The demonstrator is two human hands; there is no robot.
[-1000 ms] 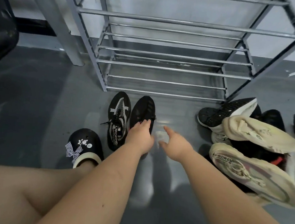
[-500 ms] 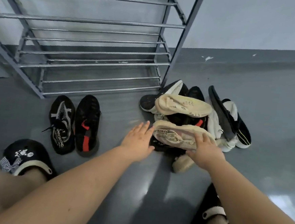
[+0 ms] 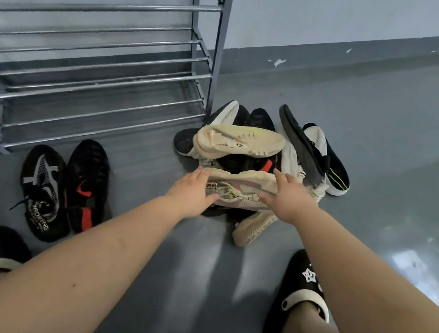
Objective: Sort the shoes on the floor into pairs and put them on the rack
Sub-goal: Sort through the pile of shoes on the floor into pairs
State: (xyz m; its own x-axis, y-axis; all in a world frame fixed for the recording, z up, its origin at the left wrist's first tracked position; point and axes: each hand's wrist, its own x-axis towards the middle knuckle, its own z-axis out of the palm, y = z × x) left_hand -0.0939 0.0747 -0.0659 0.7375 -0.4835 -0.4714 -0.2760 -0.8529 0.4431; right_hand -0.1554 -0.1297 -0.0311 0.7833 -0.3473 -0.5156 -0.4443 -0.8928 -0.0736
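Shoes (image 3: pixel 250 163) | rack (image 3: pixel 102 78) bare, none paired there | our left hand (image 3: pixel 194 190) and right hand (image 3: pixel 285 197) grip cream sneaker (image 3: pixel 240 191) | two black shoes (image 3: pixel 64 188) left of hands

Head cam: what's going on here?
A person crouches by a shoe pile on the grey floor, sorting pairs. Both hands are on one cream sneaker lying on its side at the pile's front: the left hand at one end, the right hand over the other, fingers around its edge. Two black shoes sit side by side in front of the rack. No shoe shows on the visible shelves.
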